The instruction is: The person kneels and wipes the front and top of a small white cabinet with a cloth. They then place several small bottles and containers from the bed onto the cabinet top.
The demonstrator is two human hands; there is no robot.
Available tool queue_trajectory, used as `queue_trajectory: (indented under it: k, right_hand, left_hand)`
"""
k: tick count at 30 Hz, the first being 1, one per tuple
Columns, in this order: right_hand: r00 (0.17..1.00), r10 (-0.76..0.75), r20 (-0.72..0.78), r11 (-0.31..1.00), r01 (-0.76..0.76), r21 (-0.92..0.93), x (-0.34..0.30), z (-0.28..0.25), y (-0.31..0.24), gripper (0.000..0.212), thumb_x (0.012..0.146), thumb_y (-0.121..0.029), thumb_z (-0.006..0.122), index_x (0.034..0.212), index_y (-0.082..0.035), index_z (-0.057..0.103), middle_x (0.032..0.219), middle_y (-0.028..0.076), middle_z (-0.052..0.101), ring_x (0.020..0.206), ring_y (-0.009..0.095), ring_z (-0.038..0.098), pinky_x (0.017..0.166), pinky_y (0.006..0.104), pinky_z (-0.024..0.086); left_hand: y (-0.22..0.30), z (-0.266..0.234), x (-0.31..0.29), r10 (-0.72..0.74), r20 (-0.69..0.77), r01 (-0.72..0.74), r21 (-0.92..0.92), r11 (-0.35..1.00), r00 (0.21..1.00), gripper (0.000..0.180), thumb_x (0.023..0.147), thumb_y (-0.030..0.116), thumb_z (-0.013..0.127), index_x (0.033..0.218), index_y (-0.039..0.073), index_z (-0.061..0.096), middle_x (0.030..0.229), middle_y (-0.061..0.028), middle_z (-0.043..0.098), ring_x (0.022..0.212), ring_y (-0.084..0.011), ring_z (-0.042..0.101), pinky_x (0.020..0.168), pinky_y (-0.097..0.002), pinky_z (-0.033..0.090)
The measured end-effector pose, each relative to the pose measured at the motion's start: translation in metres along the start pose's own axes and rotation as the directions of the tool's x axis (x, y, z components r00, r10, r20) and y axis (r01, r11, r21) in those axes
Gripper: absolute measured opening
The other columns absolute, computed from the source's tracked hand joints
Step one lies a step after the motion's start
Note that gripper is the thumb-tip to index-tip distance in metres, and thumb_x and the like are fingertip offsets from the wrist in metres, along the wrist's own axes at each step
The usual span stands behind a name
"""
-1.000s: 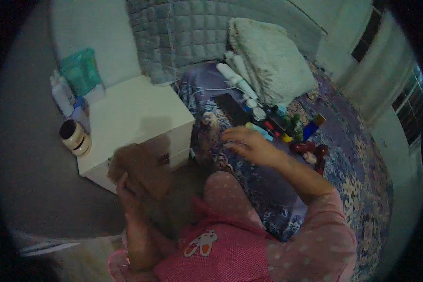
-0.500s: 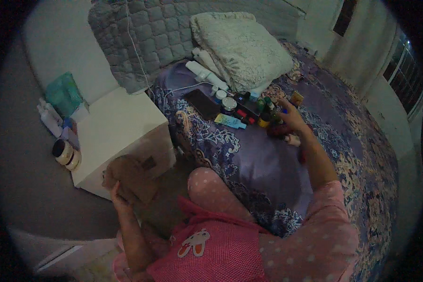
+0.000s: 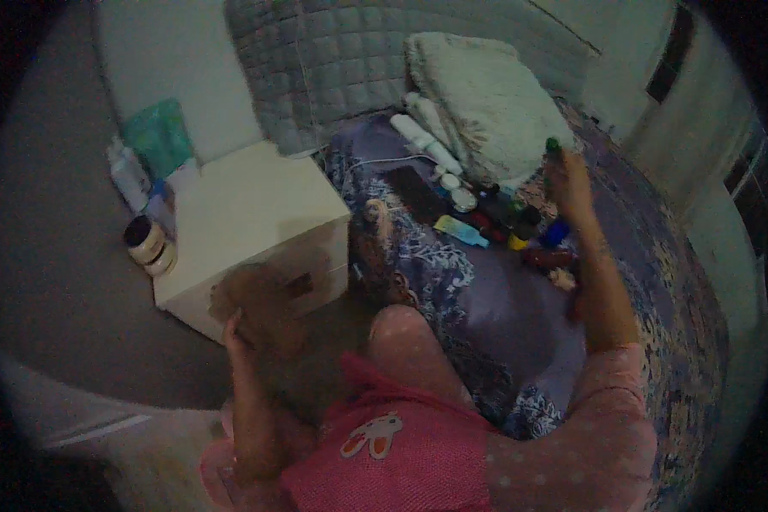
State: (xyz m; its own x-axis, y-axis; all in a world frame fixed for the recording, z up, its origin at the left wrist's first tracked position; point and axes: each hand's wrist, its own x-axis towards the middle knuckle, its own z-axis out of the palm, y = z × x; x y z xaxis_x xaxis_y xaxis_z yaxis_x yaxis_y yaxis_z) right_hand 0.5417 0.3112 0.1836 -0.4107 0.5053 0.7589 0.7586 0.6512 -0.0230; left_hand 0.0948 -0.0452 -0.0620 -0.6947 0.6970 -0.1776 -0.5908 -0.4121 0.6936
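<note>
Up over the bed, right hand (image 3: 567,181) clamps a green-capped bottle (image 3: 553,147) (left hand (image 3: 246,320) grips brown cloth (image 3: 260,294)).

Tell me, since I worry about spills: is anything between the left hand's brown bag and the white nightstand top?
Nothing visible. The left hand holds the brown bag against the white nightstand front; the top above it shows bare.

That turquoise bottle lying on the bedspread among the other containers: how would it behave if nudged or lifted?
The turquoise bottle lies on its side, so a nudge would probably roll it, though the soft bedspread should damp that. It looks like small plastic, likely light and not fragile. Bottles crowd close beside it, so a push may knock those. The right hand is raised just beyond them.
</note>
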Motion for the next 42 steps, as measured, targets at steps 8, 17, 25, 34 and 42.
queue_trajectory:
  k: [8,17,25,34,42]
  right_hand:
    - [0.952,-0.220,0.212,0.385,-0.115,0.916,0.098,0.027,-0.222,0.029,0.087,-0.014,0.059,0.113,-0.004,0.053,0.109,0.005,0.059,0.091,0.013,0.054,0.077,0.0272,0.043]
    - [0.933,-0.357,0.036,0.222,0.047,0.974,0.162,0.173,-0.484,0.027,0.083,-0.016,0.063,0.105,-0.001,0.056,0.093,0.009,0.061,0.085,0.018,0.056,0.075,0.0312,0.047]
    - [0.922,-0.385,0.042,0.286,0.076,0.955,0.175,0.235,-0.624,0.026,0.080,-0.019,0.066,0.092,0.002,0.055,0.079,0.011,0.057,0.073,0.020,0.056,0.065,0.0331,0.045]
    - [0.885,-0.465,0.023,0.280,0.122,0.952,0.171,0.277,-0.683,0.031,0.075,-0.019,0.070,0.090,0.002,0.054,0.076,0.013,0.059,0.067,0.022,0.057,0.061,0.0354,0.045]
    - [0.868,-0.494,0.051,0.355,0.148,0.923,0.172,0.279,-0.684,0.034,0.073,-0.022,0.072,0.093,0.001,0.056,0.078,0.014,0.060,0.070,0.026,0.059,0.063,0.0361,0.046]
  left_hand:
    - [0.007,0.044,-0.022,-0.152,0.030,0.154,-0.084,0.985,0.988,0.048,0.079,0.023,0.059,0.123,0.005,0.049,0.119,-0.0089,0.054,0.110,-0.0241,0.050,0.094,-0.0384,0.040]
    - [0.021,0.009,-0.002,-0.046,0.031,0.048,-0.074,0.996,0.998,0.038,0.077,0.020,0.063,0.111,0.005,0.057,0.103,-0.0075,0.060,0.092,-0.0226,0.058,0.077,-0.0332,0.048]
    - [0.042,0.012,0.000,-0.084,-0.178,0.102,0.094,0.990,0.980,0.034,0.077,0.018,0.064,0.108,0.006,0.058,0.102,-0.0054,0.059,0.094,-0.0176,0.056,0.081,-0.0315,0.045]
    - [0.035,0.002,0.020,-0.136,0.028,0.139,-0.193,0.971,0.990,0.049,0.076,0.012,0.067,0.122,0.004,0.052,0.114,-0.0055,0.058,0.106,-0.0179,0.053,0.092,-0.0334,0.041]
    - [0.038,0.000,0.015,-0.063,-0.061,0.060,-0.053,0.997,0.996,0.051,0.075,0.012,0.068,0.122,0.004,0.052,0.114,-0.0058,0.058,0.105,-0.0193,0.053,0.092,-0.0335,0.041]
